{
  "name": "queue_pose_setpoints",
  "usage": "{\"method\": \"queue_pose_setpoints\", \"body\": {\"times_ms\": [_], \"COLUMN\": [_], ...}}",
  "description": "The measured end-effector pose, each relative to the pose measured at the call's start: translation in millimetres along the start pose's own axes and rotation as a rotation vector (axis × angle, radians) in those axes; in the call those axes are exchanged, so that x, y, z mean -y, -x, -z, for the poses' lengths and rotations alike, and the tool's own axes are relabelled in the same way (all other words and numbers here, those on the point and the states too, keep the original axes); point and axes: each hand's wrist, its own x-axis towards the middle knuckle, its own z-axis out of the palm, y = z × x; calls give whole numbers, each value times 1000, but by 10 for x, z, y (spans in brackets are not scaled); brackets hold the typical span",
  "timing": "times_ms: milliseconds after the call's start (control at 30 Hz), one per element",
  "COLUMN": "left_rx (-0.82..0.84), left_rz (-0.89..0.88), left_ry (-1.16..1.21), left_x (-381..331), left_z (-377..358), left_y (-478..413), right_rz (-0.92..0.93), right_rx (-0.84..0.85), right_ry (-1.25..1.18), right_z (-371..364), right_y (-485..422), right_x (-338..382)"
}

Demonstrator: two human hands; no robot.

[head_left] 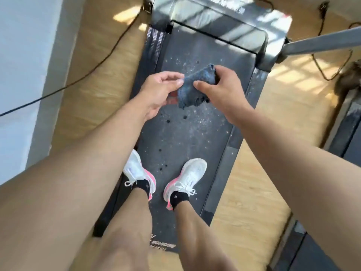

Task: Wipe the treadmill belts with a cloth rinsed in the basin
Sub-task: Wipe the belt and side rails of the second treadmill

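A dark grey cloth (192, 88) hangs bunched between both hands, held in the air above the black treadmill belt (187, 133). My left hand (160, 90) pinches its left edge between thumb and fingers. My right hand (220, 89) grips the cloth's right side, fingers curled round it. The belt is speckled with pale dust and a few dark wet spots. I stand on the belt in white and pink shoes (185, 177). No basin is in view.
The treadmill's grey motor cover (214, 22) lies ahead, with a metal upright (322, 43) at the right. A black cable (93, 61) runs across the wooden floor on the left beside a white wall. A second treadmill (349, 130) stands at the right edge.
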Motion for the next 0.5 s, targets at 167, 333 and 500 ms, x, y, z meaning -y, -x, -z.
{"method": "queue_pose_setpoints", "body": {"times_ms": [167,333,500], "left_rx": [26,-152,-365], "left_rz": [43,-250,-454], "left_ry": [-445,-1038,-1179], "left_x": [930,1332,1202], "left_z": [298,782,1009], "left_y": [-1069,-2268,-3272], "right_rz": [-4,39,229], "right_rx": [47,49,-147], "right_ry": [145,290,342], "right_z": [-723,-1266,-1233], "right_y": [-836,-1902,-3006], "right_x": [-918,-1360,-1165]}}
